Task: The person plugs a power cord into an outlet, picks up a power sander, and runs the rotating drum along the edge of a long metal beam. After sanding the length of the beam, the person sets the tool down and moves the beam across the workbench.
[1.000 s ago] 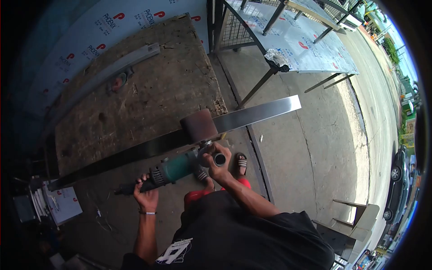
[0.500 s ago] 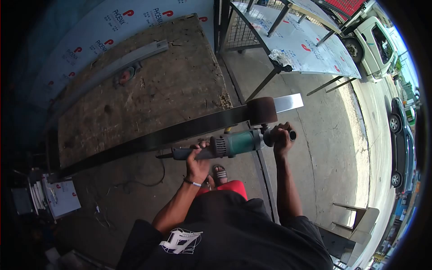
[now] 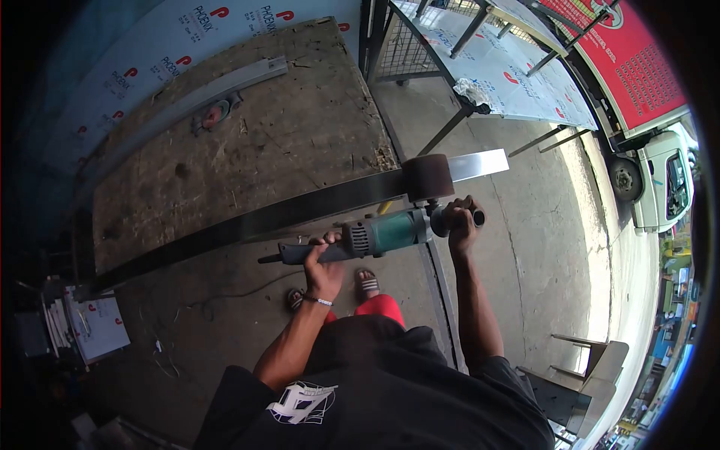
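My left hand (image 3: 324, 271) is wrapped round the dark rear handle of a green power tool (image 3: 393, 231). Farther right, my right hand (image 3: 465, 225) grips the tubular front handle. The tool's brown sanding drum (image 3: 428, 178) lies over a long metal bar (image 3: 300, 213) along the near edge of the wooden table. Right of the drum, the bar's shiny end (image 3: 482, 164) sticks out past the table. Whether the drum touches the bar is hard to tell.
On the wooden table (image 3: 277, 135) lie a grey metal length (image 3: 225, 91) and a small round disc tool (image 3: 216, 112). A metal-topped frame (image 3: 510, 75) stands at the upper right. A cord (image 3: 247, 291) trails on the floor. A truck (image 3: 664, 184) is outside.
Both hands and the tool have moved slightly left, and the drum has shifted left along the bar. The truck has moved farther into view; the dark car is gone. Another sandaled foot now shows.
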Available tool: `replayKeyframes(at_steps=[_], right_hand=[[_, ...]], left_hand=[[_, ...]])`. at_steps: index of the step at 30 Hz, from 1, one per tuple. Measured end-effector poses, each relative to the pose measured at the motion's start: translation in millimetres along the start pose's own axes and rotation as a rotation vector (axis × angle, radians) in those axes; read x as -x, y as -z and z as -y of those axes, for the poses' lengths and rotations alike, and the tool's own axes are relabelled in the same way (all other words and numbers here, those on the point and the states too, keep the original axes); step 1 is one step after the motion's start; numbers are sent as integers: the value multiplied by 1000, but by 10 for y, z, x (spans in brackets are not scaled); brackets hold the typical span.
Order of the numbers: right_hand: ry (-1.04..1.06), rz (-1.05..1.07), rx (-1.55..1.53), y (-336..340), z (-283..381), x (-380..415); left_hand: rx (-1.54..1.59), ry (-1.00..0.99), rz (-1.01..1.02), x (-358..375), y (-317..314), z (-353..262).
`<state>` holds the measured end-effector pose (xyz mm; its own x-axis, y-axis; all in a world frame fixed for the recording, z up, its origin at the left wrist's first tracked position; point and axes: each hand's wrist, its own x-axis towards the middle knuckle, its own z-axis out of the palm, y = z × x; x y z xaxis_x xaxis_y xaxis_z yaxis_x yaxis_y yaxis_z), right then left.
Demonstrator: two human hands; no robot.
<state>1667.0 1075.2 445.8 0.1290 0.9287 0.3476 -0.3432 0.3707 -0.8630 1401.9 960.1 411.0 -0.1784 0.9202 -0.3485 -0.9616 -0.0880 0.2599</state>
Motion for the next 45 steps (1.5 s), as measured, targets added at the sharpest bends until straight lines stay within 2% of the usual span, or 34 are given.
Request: replayKeyframes(at_steps=[2, 4, 7, 8, 9, 11, 15, 18, 21, 23, 26, 28, 32, 35, 40, 45], right_hand=[[-60, 28, 93, -551, 25, 230], [-7, -15, 171, -1094, -61, 490], [-42, 36, 125, -1846, -234, 921], [-127, 26, 119, -2101, -269, 1079], [-120, 27, 203, -2387, -258, 1181], [-148, 75, 113, -2838, -372, 1426], [-169, 127, 146, -3476, -565, 1794], [-139, 107, 81, -3721, -479, 1822], [-161, 7, 20, -3572, -538, 1770], [-130, -36, 54, -3265, -533, 1653], [-50, -106, 76, -2638, -448, 1366], [18, -111, 110, -2072, -436, 1117], [-52, -112, 85, -1260, -44, 572], [-65, -167, 66, -862, 87, 307], [-67, -174, -24, -937, 28, 404], [-41, -124, 48, -1782, -295, 916]], left_hand=[[20, -54, -27, 134, 256, -450], [47, -82, -36, 307, 493, -942], [39, -152, -46, 620, 808, -1735], [6, -175, -33, 706, 916, -2006], [8, -189, -98, 837, 916, -2270], [6, -219, -116, 1029, 1012, -2779], [-42, -295, -192, 1318, 1048, -3525], [-62, -297, -167, 1312, 1086, -3755], [-82, -262, -130, 1147, 1051, -3628], [-50, -155, -53, 978, 1011, -3385], [-35, -58, 12, 653, 877, -2764], [-39, 6, -13, 461, 765, -2250], [8, 131, 68, 184, 484, -1270], [-43, 149, 50, 96, 303, -833], [-22, 114, 89, 51, 351, -925], [38, 53, 41, 225, 732, -1872]])
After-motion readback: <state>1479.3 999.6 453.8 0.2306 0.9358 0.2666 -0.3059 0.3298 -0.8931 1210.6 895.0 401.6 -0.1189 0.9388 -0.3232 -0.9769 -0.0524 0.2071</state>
